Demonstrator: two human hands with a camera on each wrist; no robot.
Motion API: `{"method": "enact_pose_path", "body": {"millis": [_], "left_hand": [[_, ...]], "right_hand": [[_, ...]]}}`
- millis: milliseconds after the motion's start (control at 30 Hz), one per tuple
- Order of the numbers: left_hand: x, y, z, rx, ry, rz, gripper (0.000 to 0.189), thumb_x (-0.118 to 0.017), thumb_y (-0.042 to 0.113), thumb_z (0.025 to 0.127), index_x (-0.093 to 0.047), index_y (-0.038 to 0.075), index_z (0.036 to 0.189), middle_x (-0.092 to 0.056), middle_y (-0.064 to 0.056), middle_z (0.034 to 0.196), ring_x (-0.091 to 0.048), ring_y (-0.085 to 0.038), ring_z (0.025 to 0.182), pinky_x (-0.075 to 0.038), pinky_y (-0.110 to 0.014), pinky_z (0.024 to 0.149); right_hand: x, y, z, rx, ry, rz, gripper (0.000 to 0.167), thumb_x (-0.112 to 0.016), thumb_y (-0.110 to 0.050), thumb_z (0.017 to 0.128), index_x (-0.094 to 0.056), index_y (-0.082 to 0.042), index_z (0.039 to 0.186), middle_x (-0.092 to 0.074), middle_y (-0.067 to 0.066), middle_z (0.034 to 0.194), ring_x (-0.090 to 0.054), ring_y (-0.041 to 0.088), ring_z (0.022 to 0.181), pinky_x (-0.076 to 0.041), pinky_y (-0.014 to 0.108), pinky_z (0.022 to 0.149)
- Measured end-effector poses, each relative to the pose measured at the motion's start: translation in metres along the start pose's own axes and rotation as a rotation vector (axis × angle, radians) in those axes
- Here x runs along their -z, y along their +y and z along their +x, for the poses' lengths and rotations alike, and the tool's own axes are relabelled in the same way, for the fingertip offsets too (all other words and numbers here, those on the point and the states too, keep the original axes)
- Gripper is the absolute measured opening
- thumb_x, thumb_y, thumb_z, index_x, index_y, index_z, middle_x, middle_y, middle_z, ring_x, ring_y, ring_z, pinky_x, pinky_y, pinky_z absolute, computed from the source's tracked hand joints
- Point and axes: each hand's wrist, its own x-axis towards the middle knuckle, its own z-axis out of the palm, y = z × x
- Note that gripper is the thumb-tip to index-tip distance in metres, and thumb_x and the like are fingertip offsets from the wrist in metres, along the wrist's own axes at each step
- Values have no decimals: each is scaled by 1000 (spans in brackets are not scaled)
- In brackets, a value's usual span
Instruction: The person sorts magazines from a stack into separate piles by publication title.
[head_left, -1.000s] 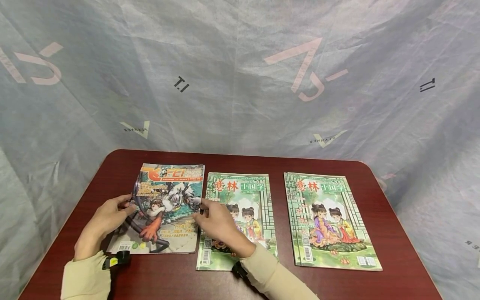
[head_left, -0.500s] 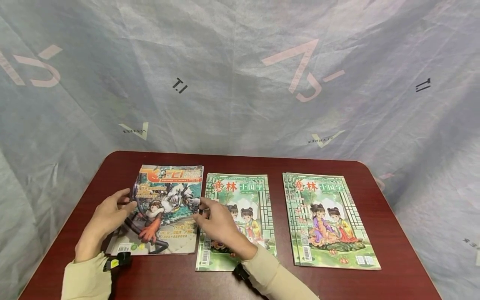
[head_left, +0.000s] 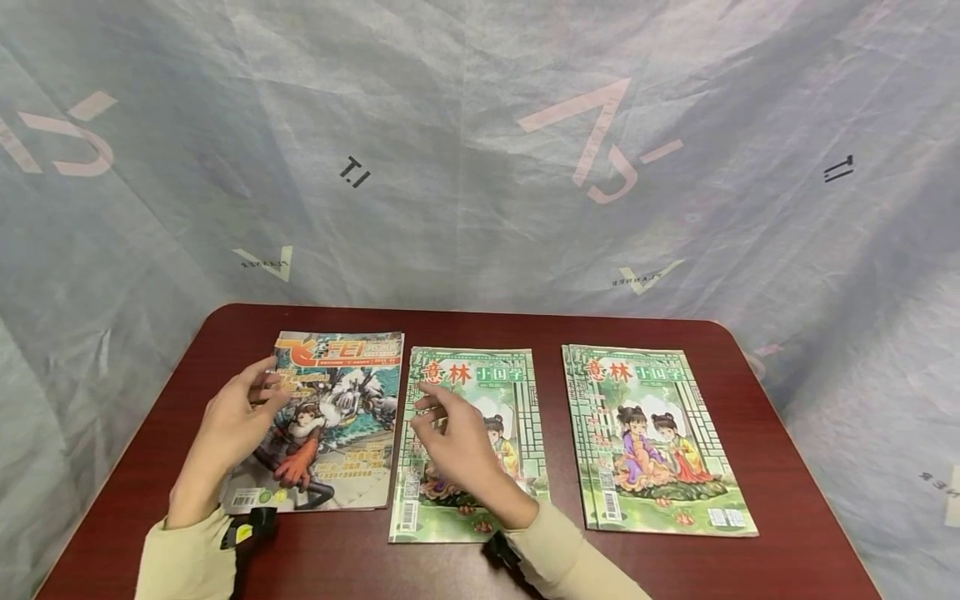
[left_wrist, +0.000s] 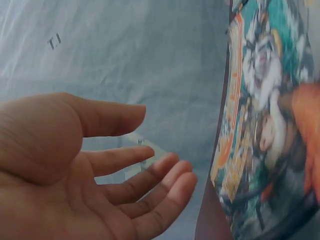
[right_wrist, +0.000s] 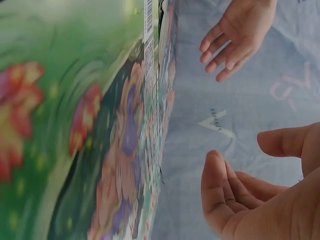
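Note:
On the left of the table lies a stack of magazines (head_left: 345,417) whose top cover has an orange title and a figure with a red glove. My left hand (head_left: 236,421) hovers over its left edge, fingers loosely bent and holding nothing; the left wrist view shows the palm of that left hand (left_wrist: 100,175) with thumb and fingers apart. Above the middle stack of green magazines (head_left: 517,400) is my right hand (head_left: 468,442), also holding nothing. In the right wrist view, the thumb and fingers of the right hand (right_wrist: 265,185) are spread beside the green cover (right_wrist: 65,100).
A third stack, of green magazines (head_left: 667,442) with the same cover, lies on the right, slightly fanned at its left edge. All rest on a dark red table (head_left: 480,575) with rounded back corners. A grey printed cloth (head_left: 450,208) hangs behind and at the sides.
Both hands have let go of the left stack's side edges and lifted. The right hand has moved right over the middle stack; the left has shifted slightly right. The magazines lie still.

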Motion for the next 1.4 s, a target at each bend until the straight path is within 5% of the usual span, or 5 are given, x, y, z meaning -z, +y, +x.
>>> {"method": "enact_pose_path", "body": {"millis": [300,633,1000,1400], "left_hand": [[-16,24,-4,-92,15,-91,67,-64,17,114,-35,-3,171,-56,-34,152,-64,-52,129,-56,-63,101],[-34,51,-9,-180,23,-183,63,-67,8,111,-42,0,169,-62,-27,149,-66,-41,128,-52,-13,90],[-63,70,-10,-217,-16,-247,61,-71,2,108,-49,1,165,-64,-25,145,-69,-36,123,-61,-30,94],[-81,82,-18,-267,-13,-248,60,-73,4,107,-53,3,163,-66,-24,142,-69,-35,119,-61,-31,89]], "right_hand": [[23,5,-7,69,110,23,49,-70,2,103,-63,2,151,-76,19,122,-73,28,102,-62,32,87],[51,15,-20,60,220,-12,48,-72,5,101,-67,-1,149,-78,16,118,-74,29,99,-64,35,86],[83,29,-36,51,292,-23,47,-73,5,102,-69,-2,147,-78,17,117,-75,28,100,-63,33,87],[104,46,-49,-25,314,-22,49,-74,10,100,-67,1,148,-77,19,118,-73,22,99,-64,28,87]]}}
